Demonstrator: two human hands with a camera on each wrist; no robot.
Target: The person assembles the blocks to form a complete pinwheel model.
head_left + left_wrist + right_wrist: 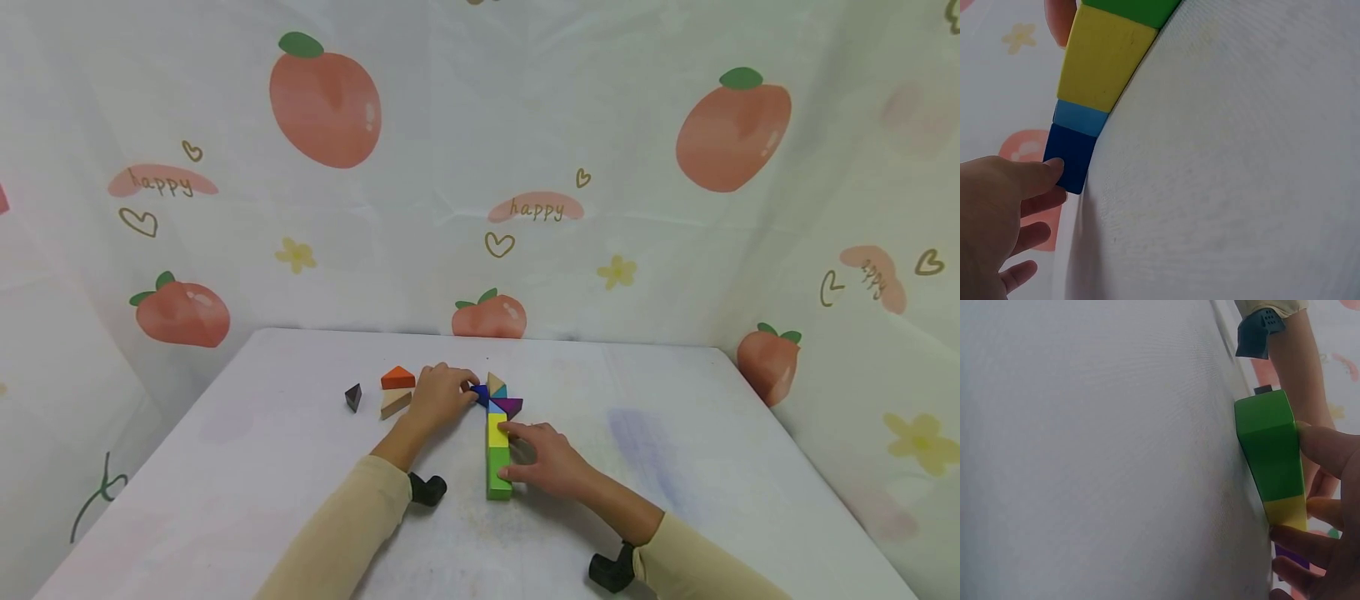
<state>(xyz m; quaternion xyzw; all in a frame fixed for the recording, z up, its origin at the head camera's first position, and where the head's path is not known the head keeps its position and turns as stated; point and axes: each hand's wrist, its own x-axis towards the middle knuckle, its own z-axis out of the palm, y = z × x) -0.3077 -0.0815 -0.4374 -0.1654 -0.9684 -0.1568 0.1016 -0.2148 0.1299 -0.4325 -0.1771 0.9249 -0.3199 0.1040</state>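
On the white table a green block (497,483) and a yellow block (494,432) stand end to end in a line. Beyond them, small triangular blocks fan out: a light blue block (493,408), a purple block (512,407), a teal block (502,392) and a plain wood block (494,382). My left hand (441,397) pinches a dark blue triangular block (1072,156) at the fan's left side, thumb on its near face. With its fingers spread, my right hand (553,460) touches the right side of the line, thumb at the green block and forefinger at the yellow one.
Left of my left hand lie an orange triangular block (397,378), a plain wood triangular block (394,403) and a dark grey triangular block (353,397). Behind the table (300,367) hangs a fruit-print cloth (420,208). Black devices (612,570) are worn at both wrists.
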